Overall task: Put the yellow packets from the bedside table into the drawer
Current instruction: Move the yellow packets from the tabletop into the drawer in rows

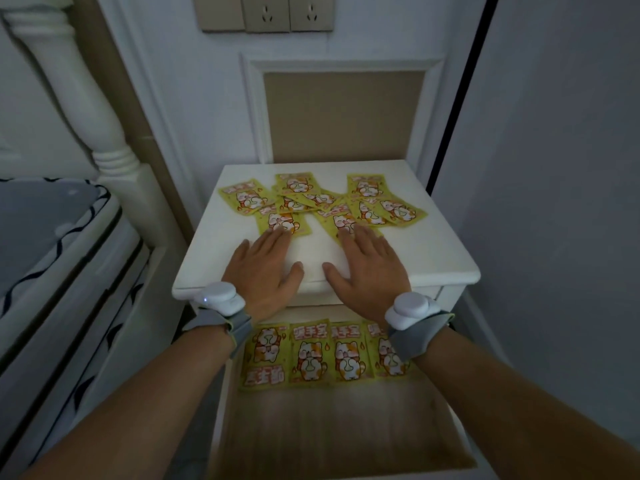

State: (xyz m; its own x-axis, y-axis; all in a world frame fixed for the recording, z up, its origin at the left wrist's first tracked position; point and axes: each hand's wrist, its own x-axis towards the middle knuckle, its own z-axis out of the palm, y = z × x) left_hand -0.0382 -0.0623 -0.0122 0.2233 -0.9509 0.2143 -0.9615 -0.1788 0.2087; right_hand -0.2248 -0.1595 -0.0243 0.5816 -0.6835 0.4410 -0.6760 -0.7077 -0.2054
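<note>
Yellow packets [322,199] printed with a cartoon cat lie scattered and overlapping across the back half of a white bedside table [433,251], while four more sit in a neat row at the back of the open drawer [332,427] below. Both hands are spread flat, gripping nothing: the fingertips of the left hand [266,268] rest on the near edge of one packet [282,221], and those of the right hand [367,268] on another [341,220]. A white sensor is strapped at each wrist.

The step in hand appears to be drawing these two nearest packets forward. It would go best with light downward pressure, sliding each toward the table's front edge until a corner overhangs and can be pinched. The front half of the tabletop is bare, giving a clear path, and the drawer floor in front of the row is open. A bed [52,237] stands just beside the table on the left, a wall [554,168] close on the right.
</note>
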